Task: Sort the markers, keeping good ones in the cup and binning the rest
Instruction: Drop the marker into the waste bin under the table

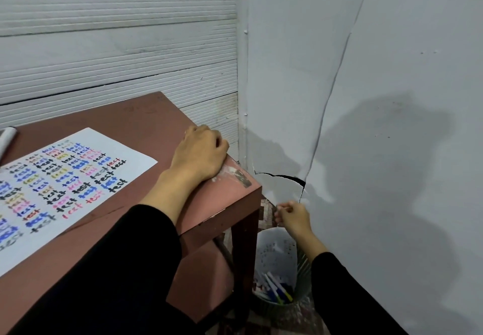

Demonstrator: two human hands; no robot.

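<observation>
Presently cataloguing, largest first. Brown table (146,115): bearing a test sheet (65,185) scribbled with "test" in many colours. Left hand (201,151): resting on the table's corner, fingers loosely curled, gripping nothing visible. Bin (303,282): standing on the floor beside the table leg, holding discarded markers (274,287). Right hand (294,217): hovering above the bin, fingers curled; contents too blurred to tell. Cup: not showing. Advising, for a clean discard: centring over the opening, releasing low, bracing on the table.
</observation>
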